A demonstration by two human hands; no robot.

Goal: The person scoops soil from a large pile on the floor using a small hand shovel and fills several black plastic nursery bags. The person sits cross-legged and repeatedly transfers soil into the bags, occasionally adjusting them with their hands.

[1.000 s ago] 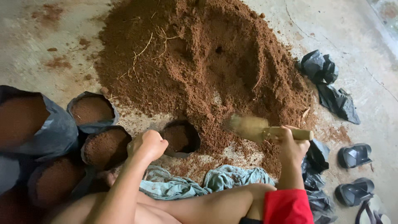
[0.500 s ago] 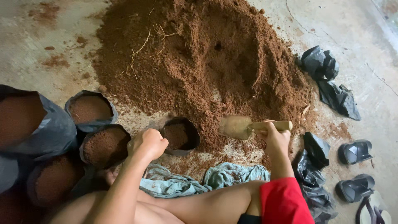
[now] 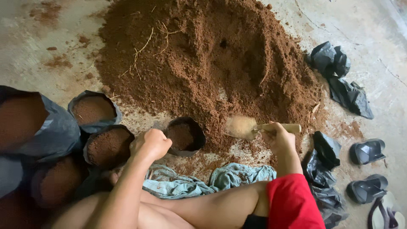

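My left hand (image 3: pixel 151 143) grips the rim of a small black grow bag (image 3: pixel 183 135) that stands open and partly filled with brown soil. My right hand (image 3: pixel 277 138) is closed around the wooden handle of a small trowel (image 3: pixel 241 127), whose blade lies low just right of the bag, at the foot of the big soil heap (image 3: pixel 203 59). My bare legs and red shorts (image 3: pixel 292 203) fill the bottom of the view.
Filled black bags (image 3: pixel 94 109) (image 3: pixel 109 146) stand at the left, with a larger one (image 3: pixel 29 123) beyond. Empty black bags (image 3: pixel 339 76) (image 3: pixel 324 165) lie at the right beside dark sandals (image 3: pixel 368 151). A blue-green cloth (image 3: pixel 212 180) lies under my legs on the concrete floor.
My right hand has drawn the trowel leftward and down from the heap's edge toward the small bag. My left hand has stayed on the bag's rim.
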